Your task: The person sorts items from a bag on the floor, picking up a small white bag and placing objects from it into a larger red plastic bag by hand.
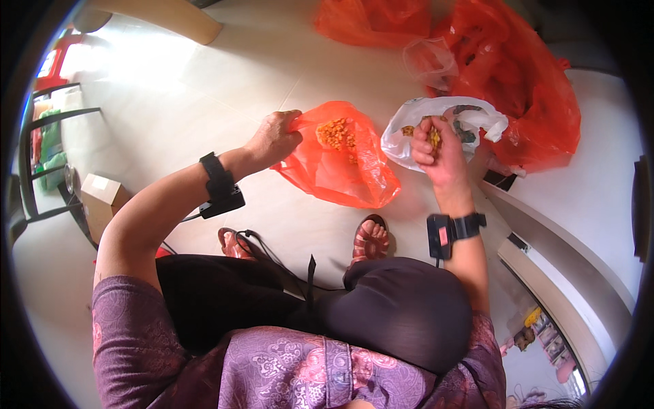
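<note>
My left hand (pixel 276 138) grips the rim of a thin red plastic bag (pixel 327 179), held open with its mouth facing up. Small orange-yellow pieces (pixel 334 134) lie in a pile inside it. To the right, my right hand (pixel 434 145) is closed around some yellowish-brown pieces (pixel 435 138), over a white plastic bag (pixel 401 128). A further yellow-brown piece (pixel 407 131) and dark green material (pixel 465 133) show in the white bag. What exactly the pieces are, I cannot tell.
Large red plastic bags (pixel 541 102) bulge beyond the white bag, with a clear plastic bag (pixel 434 59) beside them. A cardboard box (pixel 102 197) and a dark metal-framed rack (pixel 30 153) stand at the left. A curved white furniture edge (pixel 577 214) runs along the right. Black cables (pixel 271 255) hang near my sandalled feet.
</note>
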The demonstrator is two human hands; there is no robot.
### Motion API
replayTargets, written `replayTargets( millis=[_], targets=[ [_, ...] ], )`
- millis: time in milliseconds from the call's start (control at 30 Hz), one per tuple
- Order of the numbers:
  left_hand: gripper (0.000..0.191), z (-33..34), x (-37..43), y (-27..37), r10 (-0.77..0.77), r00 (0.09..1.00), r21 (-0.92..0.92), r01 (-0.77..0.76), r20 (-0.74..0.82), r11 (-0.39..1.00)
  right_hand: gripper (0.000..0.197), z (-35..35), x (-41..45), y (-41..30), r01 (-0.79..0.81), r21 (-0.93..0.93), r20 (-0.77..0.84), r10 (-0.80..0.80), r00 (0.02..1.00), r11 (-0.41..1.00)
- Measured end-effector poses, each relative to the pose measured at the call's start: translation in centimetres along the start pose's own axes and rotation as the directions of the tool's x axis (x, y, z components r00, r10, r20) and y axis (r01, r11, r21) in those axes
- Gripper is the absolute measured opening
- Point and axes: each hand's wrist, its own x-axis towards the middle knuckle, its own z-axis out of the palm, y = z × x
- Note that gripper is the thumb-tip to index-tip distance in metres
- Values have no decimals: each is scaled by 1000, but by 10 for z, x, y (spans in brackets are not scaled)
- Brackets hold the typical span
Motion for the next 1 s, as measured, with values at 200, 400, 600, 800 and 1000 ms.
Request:
replayTargets(
  millis=[200,400,600,800,1000],
  targets=[
    [40,-1,-2,4,-49,998,0,49,41,999,18,58,-22,38,-61,-488,-18,61,998,870],
    [41,0,-3,3,-5,1000,48,4,19,999,38,56,9,80,-34,-560,46,72,996,828],
    [39,1,0,-4,38,999,38,-37,-10,999,29,55,-1,76,134,-829,83,-117,990,544],
    [35,-1,-2,-6,4,1000,-56,-3,8,998,19,21,-6,33,159,-832,-142,-480,866,532],
    [33,2,0,-2,9,1000,-42,-8,13,999,27,-40,33,7,-43,-928,212,-620,756,-369]
  ],
)
